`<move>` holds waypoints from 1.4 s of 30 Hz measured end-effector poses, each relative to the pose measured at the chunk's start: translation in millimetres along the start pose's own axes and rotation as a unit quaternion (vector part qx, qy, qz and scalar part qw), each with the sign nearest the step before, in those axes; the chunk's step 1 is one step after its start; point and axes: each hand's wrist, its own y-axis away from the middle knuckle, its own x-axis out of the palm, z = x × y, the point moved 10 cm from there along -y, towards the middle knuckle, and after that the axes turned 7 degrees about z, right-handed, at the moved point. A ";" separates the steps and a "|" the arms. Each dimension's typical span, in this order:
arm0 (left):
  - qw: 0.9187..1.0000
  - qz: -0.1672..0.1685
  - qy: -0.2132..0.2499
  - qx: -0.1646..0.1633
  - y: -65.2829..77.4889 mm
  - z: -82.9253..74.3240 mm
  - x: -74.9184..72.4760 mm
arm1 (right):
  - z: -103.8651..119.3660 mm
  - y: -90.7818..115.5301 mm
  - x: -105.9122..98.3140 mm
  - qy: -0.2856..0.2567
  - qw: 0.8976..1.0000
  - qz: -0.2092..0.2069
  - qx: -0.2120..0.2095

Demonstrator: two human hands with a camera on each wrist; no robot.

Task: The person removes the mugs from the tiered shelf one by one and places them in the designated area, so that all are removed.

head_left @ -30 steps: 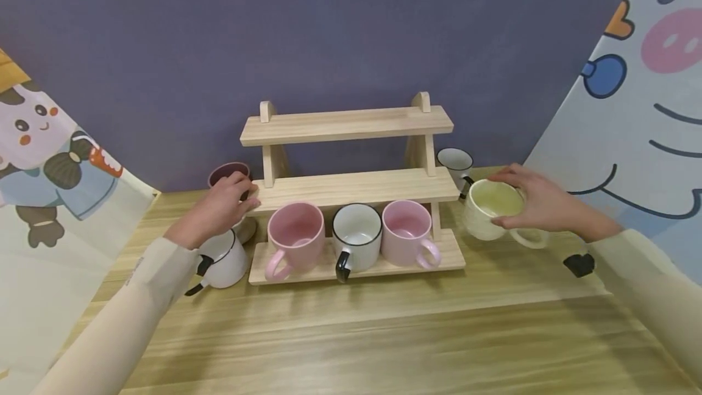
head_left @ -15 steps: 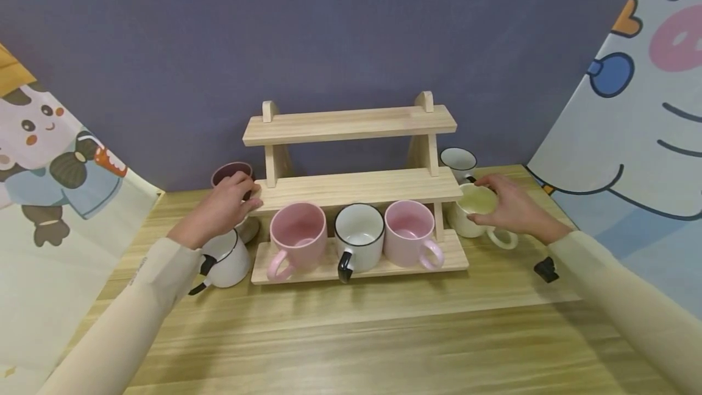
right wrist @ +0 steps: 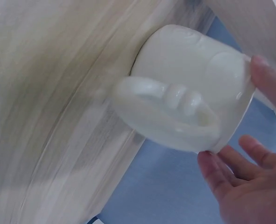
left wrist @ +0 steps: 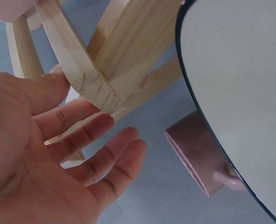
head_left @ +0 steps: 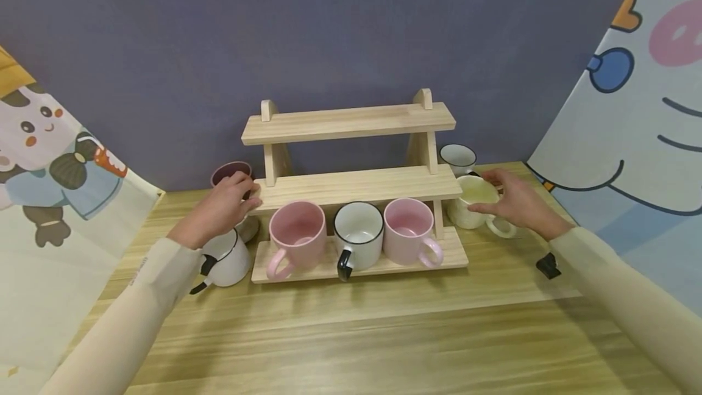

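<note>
My left hand holds the left end of the middle board of a tiered wooden display shelf. In the left wrist view, the thumb lies on one side of the board end and the index finger on the other; the remaining fingers are spread below. At the shelf's right side, my right hand grips a cream mug with a pale yellow inside, thumb and fingertips at its rim. The right wrist view shows the mug on the tabletop, its looped handle towards the camera.
On the lowest board stand two pink mugs, one left and one right, with a white black-rimmed mug between. White mugs and a dark pink mug cluster left. Another white mug is behind the cream one. A black object lies right.
My right hand has moved the cream mug left, close against the shelf's right end, then slightly farther back. My left hand has kept its place on the board.
</note>
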 end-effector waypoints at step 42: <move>1.000 0.001 0.010 -0.012 1.4 4.3 3.1 | 186.0 40.8 17.7 0.065 0.980 -0.034 -0.185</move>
